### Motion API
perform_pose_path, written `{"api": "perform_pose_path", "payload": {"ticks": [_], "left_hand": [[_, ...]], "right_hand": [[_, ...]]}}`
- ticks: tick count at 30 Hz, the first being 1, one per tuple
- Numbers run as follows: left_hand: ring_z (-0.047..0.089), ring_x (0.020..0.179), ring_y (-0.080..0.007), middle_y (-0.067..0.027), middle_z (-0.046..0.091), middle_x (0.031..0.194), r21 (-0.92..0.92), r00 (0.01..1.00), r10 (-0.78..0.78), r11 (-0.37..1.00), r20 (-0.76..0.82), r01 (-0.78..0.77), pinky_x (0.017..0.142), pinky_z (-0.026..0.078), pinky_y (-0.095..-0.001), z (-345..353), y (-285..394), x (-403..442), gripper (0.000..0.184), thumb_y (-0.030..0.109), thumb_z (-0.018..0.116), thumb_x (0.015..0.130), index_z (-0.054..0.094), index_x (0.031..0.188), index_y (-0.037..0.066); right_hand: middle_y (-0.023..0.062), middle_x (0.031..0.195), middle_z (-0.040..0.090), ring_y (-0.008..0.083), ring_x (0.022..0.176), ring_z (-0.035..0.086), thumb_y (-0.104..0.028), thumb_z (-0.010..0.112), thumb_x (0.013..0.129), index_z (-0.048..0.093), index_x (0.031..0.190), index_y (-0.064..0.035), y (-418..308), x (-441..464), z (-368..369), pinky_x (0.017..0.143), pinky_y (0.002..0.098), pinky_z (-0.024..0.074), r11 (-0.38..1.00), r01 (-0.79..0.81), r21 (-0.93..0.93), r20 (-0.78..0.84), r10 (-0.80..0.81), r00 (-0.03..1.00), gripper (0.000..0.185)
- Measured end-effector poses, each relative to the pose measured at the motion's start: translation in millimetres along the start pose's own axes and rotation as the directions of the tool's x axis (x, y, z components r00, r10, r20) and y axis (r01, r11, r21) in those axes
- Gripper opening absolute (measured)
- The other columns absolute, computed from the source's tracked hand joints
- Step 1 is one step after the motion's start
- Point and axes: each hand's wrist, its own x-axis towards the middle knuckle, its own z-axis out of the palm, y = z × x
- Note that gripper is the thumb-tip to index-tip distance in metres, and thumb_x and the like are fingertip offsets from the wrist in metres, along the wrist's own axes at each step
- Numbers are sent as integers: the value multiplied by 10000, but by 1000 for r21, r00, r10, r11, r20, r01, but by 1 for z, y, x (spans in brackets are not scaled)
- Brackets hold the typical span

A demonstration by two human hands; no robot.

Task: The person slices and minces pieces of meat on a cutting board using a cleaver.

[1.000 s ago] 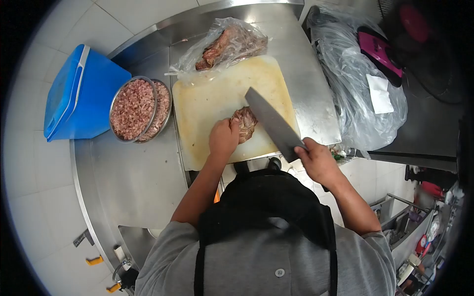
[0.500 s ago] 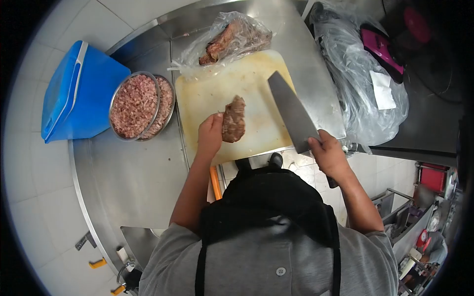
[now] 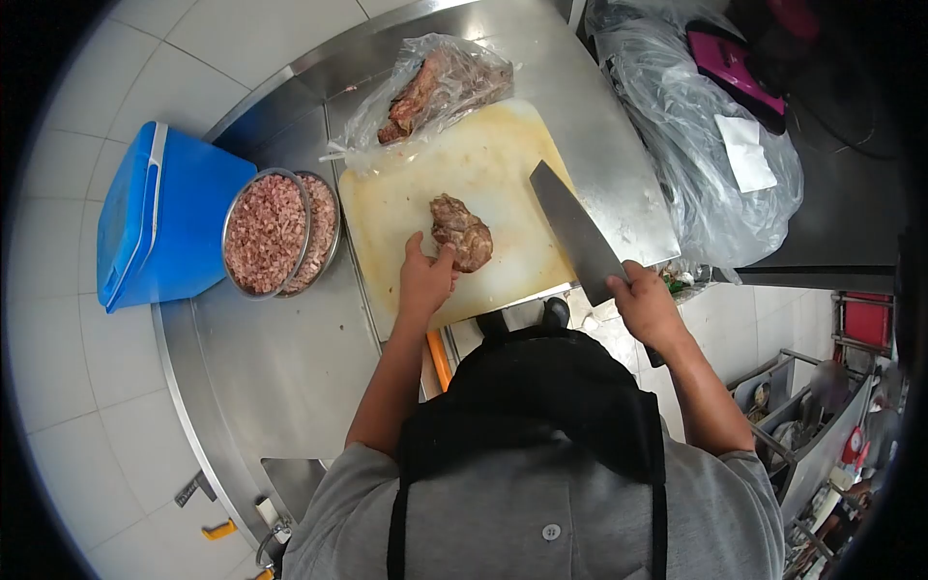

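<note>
A browned chunk of meat lies near the middle of the yellowed cutting board. At its lower left edge is my left hand, thumb and fingers spread apart, fingertips touching or very near the meat and not wrapped round it. My right hand is closed round the handle of a wide-bladed kitchen knife. Its blade points up and left over the board's right side, apart from the meat. Beyond the board's far edge, a clear plastic bag contains more browned meat.
Two bowls hold chopped pinkish meat left of the board, beside a blue cooler box. Large clear plastic bags fill the right side, with a white paper on them. A steel counter surrounds the board.
The meat has turned over and shifted slightly; its other side now shows. My left hand has loosened from its side and spread its fingers. The right hand still holds the knife nearly in place.
</note>
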Motion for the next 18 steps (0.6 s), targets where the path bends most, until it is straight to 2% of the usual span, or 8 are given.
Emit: {"api": "perform_pose_path", "payload": {"ticks": [2,6,8,9,11,12,14,18], "left_hand": [[643,576,-181,-144,698,718,27,998,-57,998,-29,58,535,506,-326,1,6,0,724,383,663,963,402,1446,-89],[590,553,-156,-121,652,729,46,992,-66,996,-111,71,506,477,-311,-19,8,16,642,360,676,968,468,1411,-56],[679,705,-223,-133,684,801,336,944,238,929,-228,-153,647,533,-332,-39,8,24,445,299,707,935,632,1242,-13],[679,705,-223,-133,684,801,335,944,237,930,-231,-152,647,533,-332,-38,8,23,445,299,707,935,632,1242,-13],[682,799,-270,-132,661,870,334,817,527,833,-233,-442,700,543,-366,-30,9,19,287,249,720,914,695,1087,23],[682,799,-270,-132,661,870,333,818,525,834,-234,-440,700,543,-366,-22,14,13,287,249,720,914,695,1087,23],[649,878,-278,-118,649,965,488,543,840,472,4,-734,800,532,-384,-5,24,-2,233,165,730,891,704,1092,50],[616,987,-344,-117,634,1065,470,652,753,544,94,-696,865,513,-436,0,-15,-4,230,185,744,848,709,1044,70]], "right_hand": [[305,826,640,499,853,624,-230,590,985,570,964,43,3,-1,1,736,537,478,1000,-8,5,27,8,1000,274],[309,855,648,497,872,628,-235,590,986,577,952,42,8,-1,4,752,537,485,1000,1,-12,16,-1,1000,279],[309,865,650,497,879,629,-237,590,987,580,955,42,11,-1,3,759,536,487,1000,-7,-10,23,7,1000,281],[311,872,651,498,884,629,-239,590,987,583,962,41,12,0,2,762,536,487,1000,-16,2,22,16,1000,282],[313,879,651,498,889,630,-242,590,987,586,969,41,11,0,0,766,535,486,1000,-25,13,24,24,999,283],[314,879,651,500,892,629,-244,590,988,586,975,42,8,0,-1,768,536,485,999,-33,18,29,33,999,286],[316,879,650,501,894,628,-245,589,989,586,982,43,6,0,-2,769,537,485,999,-44,20,36,43,998,288],[315,881,650,504,895,625,-242,588,988,584,979,41,5,3,-4,769,540,483,999,-13,-31,34,14,999,283]]}}
